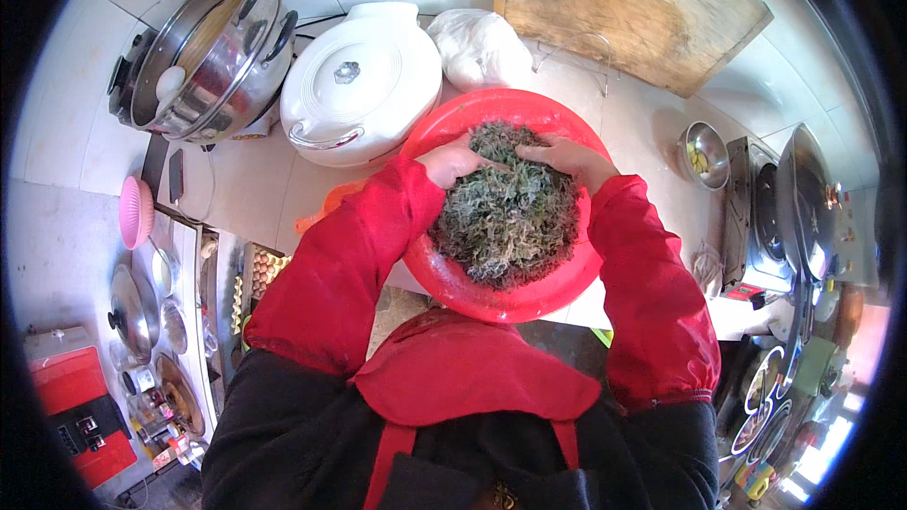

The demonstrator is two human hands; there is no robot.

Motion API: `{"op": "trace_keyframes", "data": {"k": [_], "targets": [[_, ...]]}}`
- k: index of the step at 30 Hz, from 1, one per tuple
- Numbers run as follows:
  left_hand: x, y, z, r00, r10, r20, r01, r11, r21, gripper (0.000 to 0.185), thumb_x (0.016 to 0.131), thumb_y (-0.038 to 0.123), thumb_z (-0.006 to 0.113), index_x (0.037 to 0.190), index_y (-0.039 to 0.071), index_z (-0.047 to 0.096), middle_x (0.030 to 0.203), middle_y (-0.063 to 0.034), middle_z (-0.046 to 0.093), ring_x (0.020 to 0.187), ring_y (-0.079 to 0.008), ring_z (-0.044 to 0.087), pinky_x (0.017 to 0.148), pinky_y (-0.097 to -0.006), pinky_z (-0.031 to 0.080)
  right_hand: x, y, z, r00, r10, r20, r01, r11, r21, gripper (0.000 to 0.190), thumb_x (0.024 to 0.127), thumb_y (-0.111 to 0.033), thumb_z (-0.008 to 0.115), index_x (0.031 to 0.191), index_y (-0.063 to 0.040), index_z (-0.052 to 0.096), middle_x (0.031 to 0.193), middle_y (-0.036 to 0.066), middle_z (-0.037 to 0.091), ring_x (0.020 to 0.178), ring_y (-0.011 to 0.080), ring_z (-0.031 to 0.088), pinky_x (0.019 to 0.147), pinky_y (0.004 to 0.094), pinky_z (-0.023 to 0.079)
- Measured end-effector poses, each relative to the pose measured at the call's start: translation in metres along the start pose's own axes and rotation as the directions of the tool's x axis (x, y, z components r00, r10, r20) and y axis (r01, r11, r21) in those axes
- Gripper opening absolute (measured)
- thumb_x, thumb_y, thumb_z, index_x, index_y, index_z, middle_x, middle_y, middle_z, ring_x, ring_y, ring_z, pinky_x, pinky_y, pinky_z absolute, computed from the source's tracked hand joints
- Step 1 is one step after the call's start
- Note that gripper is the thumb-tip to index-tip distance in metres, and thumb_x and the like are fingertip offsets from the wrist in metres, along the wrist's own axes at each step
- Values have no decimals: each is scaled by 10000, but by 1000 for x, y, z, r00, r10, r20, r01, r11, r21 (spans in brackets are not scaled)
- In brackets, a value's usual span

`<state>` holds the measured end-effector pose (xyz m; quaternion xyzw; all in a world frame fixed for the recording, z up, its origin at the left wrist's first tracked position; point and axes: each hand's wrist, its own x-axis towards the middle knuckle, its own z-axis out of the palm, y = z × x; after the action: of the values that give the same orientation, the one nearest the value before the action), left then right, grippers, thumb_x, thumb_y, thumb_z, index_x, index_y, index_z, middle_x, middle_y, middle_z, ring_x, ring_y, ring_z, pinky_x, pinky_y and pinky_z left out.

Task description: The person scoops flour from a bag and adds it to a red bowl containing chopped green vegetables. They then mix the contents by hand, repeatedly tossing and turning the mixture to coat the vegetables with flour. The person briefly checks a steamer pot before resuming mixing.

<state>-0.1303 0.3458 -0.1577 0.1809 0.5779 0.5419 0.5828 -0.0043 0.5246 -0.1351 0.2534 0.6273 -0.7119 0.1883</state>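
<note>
A large red plastic basin [439, 265] stands on the counter in front of me, holding a heaped pile of chopped leafy greens [506, 219] that look dusted with a pale powder. On the pile's far left side is my left hand [453, 161], its fingers partly sunk among the leaves. My right hand [570, 157] reaches in from the far right, with its fingers against the top of the heap. Leaves hide some fingertips, so whether either hand grips any greens does not show. Red sleeve covers reach both wrists.
Beyond the basin are a white lidded electric cooker [361, 78], a white plastic bag [478, 49] and a wooden board [623, 7] against the wall. Steel pots [212, 64] stand far left. To the right are a small steel bowl [705, 156] and a gas stove [751, 227] with a wok [808, 205].
</note>
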Motion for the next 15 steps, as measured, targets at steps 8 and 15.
{"op": "trace_keyframes", "data": {"k": [8, 15], "targets": [[68, -70, -3, 928, 352, -119, -321, 921, 221, 502, 714, 54, 727, 1185, 80, 557, 1088, -120, 621, 1032, -267, 582, 870, -399, 478, 15, 11, 11, 951, -306, 42, 309, 940, -147, 862, 647, -60, 778, 1393, -58, 346, 1194, 90, 578, 1077, 201, 561, 921, 334, 453], [-52, -14, 49, 579, 814, 37, -426, 264, 865, 514, 694, 80, 711, 1170, 114, 519, 1236, -215, 414, 1095, -434, 447, 972, -481, 385, -58, 25, 37, 564, -826, 16, 560, 368, -743, 743, 599, -34, 756, 1264, -106, 432, 1273, 209, 439, 1209, 401, 398, 1061, 475, 303]]}}
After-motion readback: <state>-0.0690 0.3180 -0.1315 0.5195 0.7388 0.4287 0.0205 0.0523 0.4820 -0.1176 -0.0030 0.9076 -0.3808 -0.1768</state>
